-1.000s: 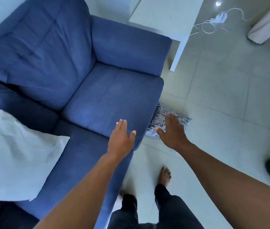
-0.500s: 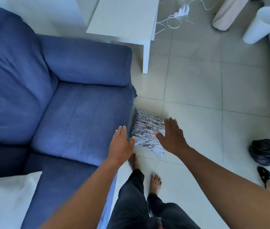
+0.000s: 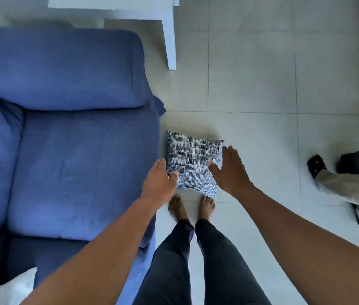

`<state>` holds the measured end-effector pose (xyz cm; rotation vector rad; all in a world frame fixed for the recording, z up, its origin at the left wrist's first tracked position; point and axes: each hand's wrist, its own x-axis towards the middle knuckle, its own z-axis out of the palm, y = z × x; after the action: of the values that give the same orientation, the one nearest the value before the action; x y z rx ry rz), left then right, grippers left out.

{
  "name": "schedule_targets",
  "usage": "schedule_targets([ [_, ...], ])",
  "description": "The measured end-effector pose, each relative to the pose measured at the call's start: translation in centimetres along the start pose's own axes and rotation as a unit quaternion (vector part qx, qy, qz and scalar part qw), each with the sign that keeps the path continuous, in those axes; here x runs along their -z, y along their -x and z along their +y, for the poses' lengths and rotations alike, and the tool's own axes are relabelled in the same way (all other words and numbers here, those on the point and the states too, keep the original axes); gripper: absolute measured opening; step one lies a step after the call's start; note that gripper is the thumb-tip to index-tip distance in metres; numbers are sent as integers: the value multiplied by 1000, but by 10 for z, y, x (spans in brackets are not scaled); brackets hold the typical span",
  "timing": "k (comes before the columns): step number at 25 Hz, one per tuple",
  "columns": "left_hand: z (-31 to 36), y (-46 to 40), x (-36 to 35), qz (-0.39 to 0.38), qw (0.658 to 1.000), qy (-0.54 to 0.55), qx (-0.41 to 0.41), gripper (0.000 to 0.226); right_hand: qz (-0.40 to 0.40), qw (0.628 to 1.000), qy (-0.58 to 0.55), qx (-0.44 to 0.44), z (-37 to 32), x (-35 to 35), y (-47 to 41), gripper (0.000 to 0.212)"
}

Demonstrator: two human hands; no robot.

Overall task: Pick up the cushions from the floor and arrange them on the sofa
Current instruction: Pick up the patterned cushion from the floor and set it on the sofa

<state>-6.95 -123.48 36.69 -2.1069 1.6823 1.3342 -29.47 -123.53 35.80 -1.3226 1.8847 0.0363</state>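
A black-and-white patterned cushion (image 3: 192,161) lies flat on the tiled floor just right of the blue sofa (image 3: 70,164), in front of my bare feet. My left hand (image 3: 157,183) hovers over the cushion's left edge, fingers apart and holding nothing. My right hand (image 3: 229,170) is spread over the cushion's right edge, also holding nothing. Whether either hand touches the cushion I cannot tell. A white cushion (image 3: 9,291) rests on the sofa seat at the bottom left corner.
A white side table (image 3: 169,40) stands beyond the sofa's armrest. Another person's leg and sandalled foot (image 3: 336,181) are on the floor at the right, beside a black bag (image 3: 358,160). Bare tiles stretch between the cushion and that person.
My view has swung from the sofa down to the floor. Both hands have moved to either side of the patterned cushion, which now shows in full. My feet stand right behind it.
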Motion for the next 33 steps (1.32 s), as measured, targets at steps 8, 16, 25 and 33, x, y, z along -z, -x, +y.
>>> schedule_targets([
  [8,-19,-174,-86,-15,997,4,72,73,-25,999,-6,-40,81,-94,-150,81],
  [16,-72,-326,-179,41,983,50,170,66,-26,995,-61,-79,169,-202,-271,85],
  [25,-119,-426,-240,112,932,213,272,79,35,920,-290,-262,228,-262,-361,103],
  [33,-112,-383,-239,79,884,355,294,42,47,865,-440,-237,216,-243,-321,52],
])
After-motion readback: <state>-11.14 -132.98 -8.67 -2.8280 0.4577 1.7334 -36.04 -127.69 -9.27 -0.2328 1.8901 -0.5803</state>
